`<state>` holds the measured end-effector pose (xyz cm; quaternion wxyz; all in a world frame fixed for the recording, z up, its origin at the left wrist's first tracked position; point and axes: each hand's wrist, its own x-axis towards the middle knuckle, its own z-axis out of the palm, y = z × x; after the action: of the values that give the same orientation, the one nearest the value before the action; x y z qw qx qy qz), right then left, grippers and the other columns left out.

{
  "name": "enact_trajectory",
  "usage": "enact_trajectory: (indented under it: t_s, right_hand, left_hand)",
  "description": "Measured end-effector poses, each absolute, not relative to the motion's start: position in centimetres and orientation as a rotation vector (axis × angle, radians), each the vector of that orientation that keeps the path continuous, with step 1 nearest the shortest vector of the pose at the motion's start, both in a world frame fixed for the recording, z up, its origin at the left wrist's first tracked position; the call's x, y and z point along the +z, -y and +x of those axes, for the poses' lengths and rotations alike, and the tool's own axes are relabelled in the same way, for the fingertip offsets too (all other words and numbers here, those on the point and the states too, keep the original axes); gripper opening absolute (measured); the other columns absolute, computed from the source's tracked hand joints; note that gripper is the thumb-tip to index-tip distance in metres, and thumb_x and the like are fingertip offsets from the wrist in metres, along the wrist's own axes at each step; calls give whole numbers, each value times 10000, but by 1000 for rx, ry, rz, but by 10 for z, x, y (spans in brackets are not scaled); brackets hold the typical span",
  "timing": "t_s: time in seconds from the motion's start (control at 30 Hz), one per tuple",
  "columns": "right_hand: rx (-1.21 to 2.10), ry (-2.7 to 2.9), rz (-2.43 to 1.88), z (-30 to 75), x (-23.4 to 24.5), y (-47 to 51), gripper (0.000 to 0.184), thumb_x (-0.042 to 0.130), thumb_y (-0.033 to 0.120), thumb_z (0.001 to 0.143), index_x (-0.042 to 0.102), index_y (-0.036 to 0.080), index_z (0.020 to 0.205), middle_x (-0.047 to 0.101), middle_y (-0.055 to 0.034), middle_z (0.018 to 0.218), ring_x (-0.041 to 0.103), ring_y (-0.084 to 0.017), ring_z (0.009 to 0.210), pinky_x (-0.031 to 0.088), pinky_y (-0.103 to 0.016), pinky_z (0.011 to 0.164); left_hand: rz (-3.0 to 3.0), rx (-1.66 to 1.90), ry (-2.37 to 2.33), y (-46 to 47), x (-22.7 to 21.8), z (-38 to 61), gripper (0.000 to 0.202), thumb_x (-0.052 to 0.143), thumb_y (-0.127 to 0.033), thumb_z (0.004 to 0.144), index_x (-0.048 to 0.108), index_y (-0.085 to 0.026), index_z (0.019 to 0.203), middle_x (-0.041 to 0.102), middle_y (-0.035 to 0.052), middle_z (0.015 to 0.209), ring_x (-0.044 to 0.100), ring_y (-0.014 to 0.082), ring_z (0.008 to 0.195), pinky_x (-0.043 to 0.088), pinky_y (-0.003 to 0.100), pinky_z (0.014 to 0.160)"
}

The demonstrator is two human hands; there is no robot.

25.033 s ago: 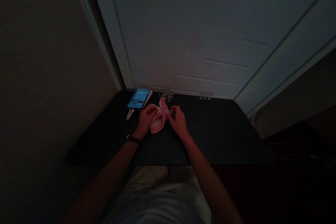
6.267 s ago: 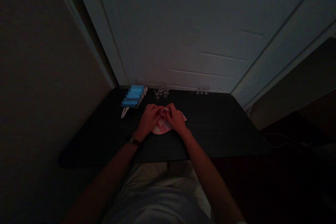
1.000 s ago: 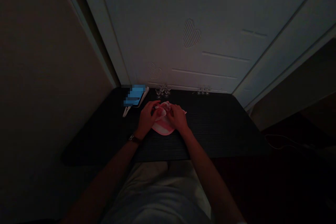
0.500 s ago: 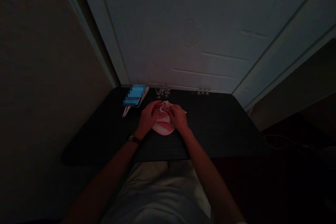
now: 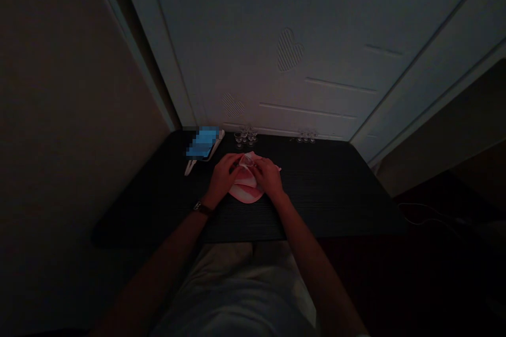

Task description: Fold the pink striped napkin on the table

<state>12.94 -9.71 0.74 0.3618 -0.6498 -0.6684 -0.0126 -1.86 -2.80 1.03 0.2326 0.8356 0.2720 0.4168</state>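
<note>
A pink-and-white cloth (image 5: 247, 193) lies bunched on the dark table in front of me. Within its folds, between my hands, shows a small clear glass (image 5: 248, 160), partly wrapped and dim. My left hand (image 5: 225, 175) grips the cloth from the left, its fingers curled in around the glass. From the right, my right hand (image 5: 269, 175) pinches the cloth by the glass, thumb turned inward. Poor light and the folds hide most of the fingertips. A dark watch (image 5: 202, 208) sits on my left wrist.
Several small stemmed glasses (image 5: 245, 137) stand at the table's back edge, with another group (image 5: 306, 136) further right. A phone with a lit, blurred screen (image 5: 203, 142) rests back left on a pale holder. Behind the black table (image 5: 336, 195) rises a white panel (image 5: 237, 37).
The cloth around the glass has shifted and opened slightly, so more of the clear glass shows. Both hands stay in nearly the same place, with small finger movements.
</note>
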Motion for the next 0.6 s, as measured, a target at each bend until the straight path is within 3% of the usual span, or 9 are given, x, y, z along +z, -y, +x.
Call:
enact_trajectory:
  t_s: [0.27, 0.6]
  right_hand:
    - [18, 1691, -1809, 130, 10, 99, 179, 458, 199, 851, 614, 170, 936, 608, -62, 918, 512, -166, 886, 372, -269, 781]
    - [16, 1677, -1774, 131, 7, 97, 272, 460, 172, 843, 588, 201, 1081, 619, -52, 971, 528, -168, 889, 388, -269, 788]
  left_hand:
    - [2312, 1114, -840, 27, 10, -20, 207, 527, -214, 772, 599, -177, 963, 604, 37, 926, 560, 165, 836, 455, 294, 775]
    - [2345, 1232, -794, 33, 17, -20, 157, 490, -216, 812, 615, -168, 893, 610, 39, 910, 560, 163, 870, 433, 286, 811]
